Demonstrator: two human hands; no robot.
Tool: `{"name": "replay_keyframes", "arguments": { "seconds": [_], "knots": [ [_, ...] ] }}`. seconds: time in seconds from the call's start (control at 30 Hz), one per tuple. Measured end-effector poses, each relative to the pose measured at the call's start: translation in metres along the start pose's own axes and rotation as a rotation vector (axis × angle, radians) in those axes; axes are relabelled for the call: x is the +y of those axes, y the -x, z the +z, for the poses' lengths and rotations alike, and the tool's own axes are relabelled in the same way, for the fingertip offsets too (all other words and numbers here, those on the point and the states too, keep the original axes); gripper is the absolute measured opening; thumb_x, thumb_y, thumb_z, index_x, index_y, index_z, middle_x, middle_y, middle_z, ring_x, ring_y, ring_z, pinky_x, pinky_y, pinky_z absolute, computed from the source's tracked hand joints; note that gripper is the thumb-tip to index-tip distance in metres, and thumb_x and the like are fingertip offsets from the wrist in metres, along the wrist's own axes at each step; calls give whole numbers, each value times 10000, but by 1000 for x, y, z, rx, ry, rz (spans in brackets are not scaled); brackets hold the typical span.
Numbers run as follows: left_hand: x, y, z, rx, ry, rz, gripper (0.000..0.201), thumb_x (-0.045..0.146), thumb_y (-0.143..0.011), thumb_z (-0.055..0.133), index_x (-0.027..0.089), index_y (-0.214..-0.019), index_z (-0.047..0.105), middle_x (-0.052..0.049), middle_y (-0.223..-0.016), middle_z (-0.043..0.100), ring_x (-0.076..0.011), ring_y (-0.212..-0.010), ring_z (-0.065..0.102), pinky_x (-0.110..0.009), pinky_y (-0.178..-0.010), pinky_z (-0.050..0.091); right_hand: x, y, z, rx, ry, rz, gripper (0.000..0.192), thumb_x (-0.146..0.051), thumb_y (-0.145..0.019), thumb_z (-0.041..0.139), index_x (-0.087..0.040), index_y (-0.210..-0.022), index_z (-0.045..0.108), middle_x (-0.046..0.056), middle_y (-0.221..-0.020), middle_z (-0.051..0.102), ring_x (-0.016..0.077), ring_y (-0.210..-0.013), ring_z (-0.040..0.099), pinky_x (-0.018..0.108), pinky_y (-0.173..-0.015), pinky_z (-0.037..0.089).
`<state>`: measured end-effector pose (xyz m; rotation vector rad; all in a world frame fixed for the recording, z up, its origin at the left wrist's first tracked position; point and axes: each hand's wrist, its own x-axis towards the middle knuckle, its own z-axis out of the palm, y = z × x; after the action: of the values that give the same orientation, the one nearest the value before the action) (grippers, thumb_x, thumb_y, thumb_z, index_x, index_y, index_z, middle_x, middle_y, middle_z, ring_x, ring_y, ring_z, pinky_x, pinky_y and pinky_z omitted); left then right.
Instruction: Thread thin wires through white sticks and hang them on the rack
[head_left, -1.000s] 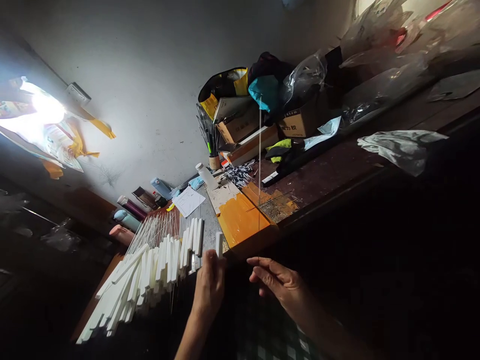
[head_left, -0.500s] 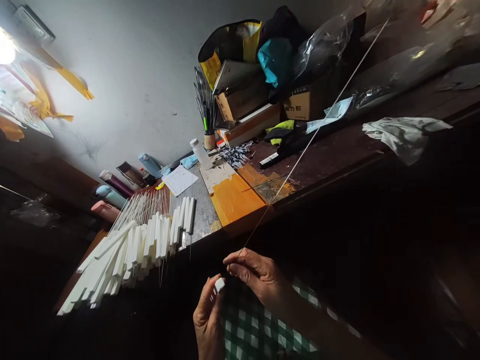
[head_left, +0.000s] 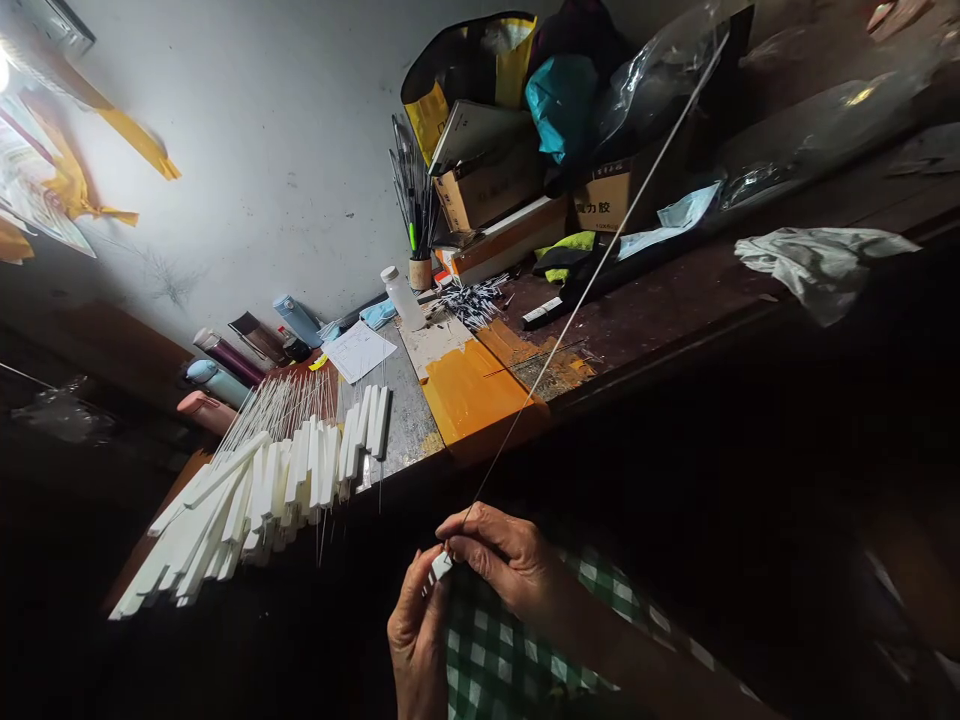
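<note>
Nearest, over a green-and-white checked cloth (head_left: 487, 650), the two hands are close together. The left hand (head_left: 415, 625) grips a white block (head_left: 442, 566) between thumb and fingers, one end facing up. Just to the right, the right hand (head_left: 506, 550) pinches a thin rod (head_left: 577, 317) near its lower end, fingertips at the block's end; whether the rod has entered the block cannot be told. The rod slants up toward the far right.

Beyond, on the left of the desk (head_left: 675, 290), lies a pile of white bars (head_left: 255, 500), thin wires (head_left: 281, 400) reaching out from their far side. Right of the pile is an orange board (head_left: 480, 390); a crumpled grey cloth (head_left: 821, 265) lies well to the right, at the desk's near edge.

Farther back are a paper sheet (head_left: 361, 350), a pink bottle (head_left: 204, 410) at left, a whitish bottle (head_left: 403, 300), and a heap of small black-and-white pieces (head_left: 474, 302). Farthest, cardboard boxes (head_left: 491, 190) stand near the wall (head_left: 277, 120).
</note>
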<state>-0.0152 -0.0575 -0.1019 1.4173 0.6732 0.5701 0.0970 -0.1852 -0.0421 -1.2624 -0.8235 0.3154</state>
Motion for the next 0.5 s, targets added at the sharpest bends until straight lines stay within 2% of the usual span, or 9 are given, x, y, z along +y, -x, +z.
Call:
{"name": "replay_keyframes", "arguments": {
  "seconds": [0.13, 0.23, 0.33, 0.4, 0.5],
  "knots": [
    [-4, 0, -3, -39, -13, -36, 404, 478, -732, 753, 252, -1067, 747, -77, -1252, 665, -318, -1281, 493, -431, -1098, 367, 4, 1, -1, -38, 77, -62, 172, -205, -952, 532, -215, -1031, 685, 25, -944, 659, 145, -893, 643, 263, -824, 523],
    [1, 4, 2, -34, 27, -27, 393, 458, -736, 757, 239, -1063, 748, -80, -1215, 684, -307, -1230, 542, -410, -1067, 405, 8, 1, -3, -49, 118, 0, 151, -210, -934, 555, -206, -941, 705, 22, -901, 641, 147, -873, 631, 260, -803, 516],
    [11, 9, 11, -51, 51, -15, 345, 414, -753, 751, 228, -1043, 748, -72, -1136, 719, -282, -1128, 615, -356, -967, 489, 6, -1, -9, 4, 110, 104, 135, -270, -907, 599, -225, -1007, 677, 9, -906, 621, 141, -823, 611, 253, -749, 514],
    [17, 11, 15, -66, 19, -4, 326, 392, -743, 761, 222, -1021, 752, -66, -1070, 739, -266, -1057, 647, -319, -892, 524, 3, -2, -14, 86, 88, 138, 156, -331, -916, 585, -231, -1016, 652, 0, -892, 609, 134, -787, 595, 248, -718, 504],
    [19, 12, 17, -90, -29, 48, 304, 378, -743, 763, 222, -1004, 759, -60, -995, 753, -241, -976, 668, -290, -845, 527, 2, -2, -18, 123, 84, 124, 192, -357, -937, 550, -211, -851, 641, -13, -819, 585, 127, -767, 580, 242, -711, 477]
  ]
}}
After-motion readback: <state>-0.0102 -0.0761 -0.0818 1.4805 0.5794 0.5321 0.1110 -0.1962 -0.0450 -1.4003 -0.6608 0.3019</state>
